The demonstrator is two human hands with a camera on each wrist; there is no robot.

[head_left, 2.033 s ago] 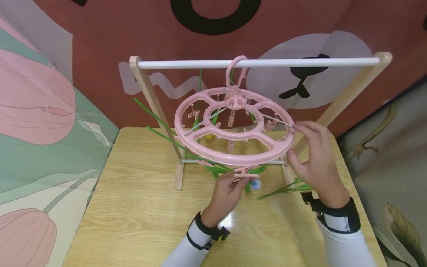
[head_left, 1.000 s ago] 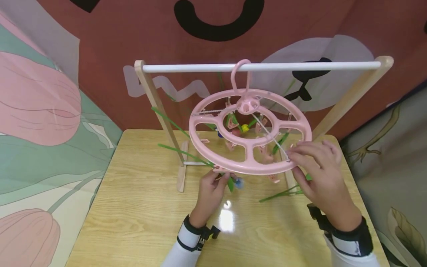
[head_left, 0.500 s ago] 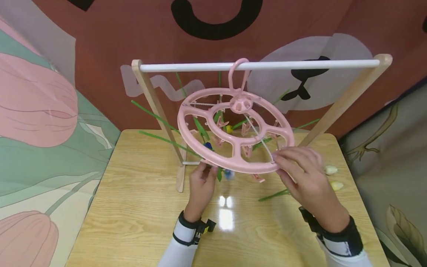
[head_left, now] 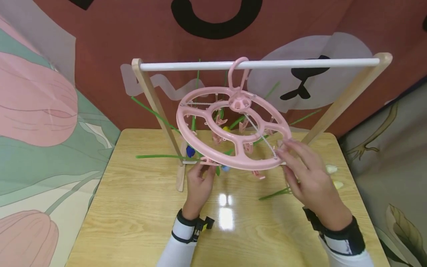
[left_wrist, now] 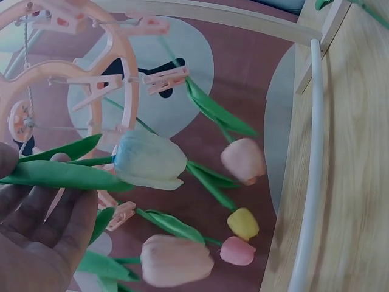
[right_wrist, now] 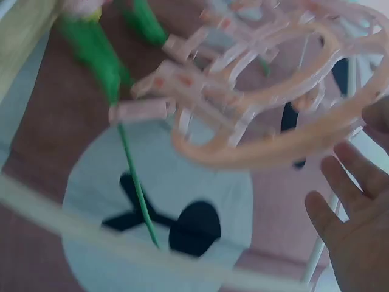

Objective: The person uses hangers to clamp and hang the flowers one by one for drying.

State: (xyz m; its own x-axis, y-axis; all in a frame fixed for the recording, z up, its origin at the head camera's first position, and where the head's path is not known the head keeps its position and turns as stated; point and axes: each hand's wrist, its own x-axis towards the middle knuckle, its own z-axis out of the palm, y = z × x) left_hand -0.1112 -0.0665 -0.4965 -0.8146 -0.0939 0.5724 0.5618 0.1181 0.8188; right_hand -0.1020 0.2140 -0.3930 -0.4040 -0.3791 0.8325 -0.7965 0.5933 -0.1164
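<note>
A pink round clip hanger hangs by its hook from the white bar, with small pink clips under its rings. At its near-left rim, my left hand holds a light blue tulip by its leaves and stem, right beside a pink clip. My right hand grips the hanger's right rim, fingers above and thumb below. Other tulips dangle head down from the clips: a yellow one, pink ones such as this pale pink tulip, and a dark blue tulip.
The bar rests on a wooden stand whose left post and right post rise from the wood-grain table. Two cream tulips lie on the table at the right. Behind stands a printed red-brown cloth.
The hanger has turned on its hook, its spokes and dangling tulips shifting round. My left hand has moved left with the light blue tulip; my right hand stays by the right rim.
</note>
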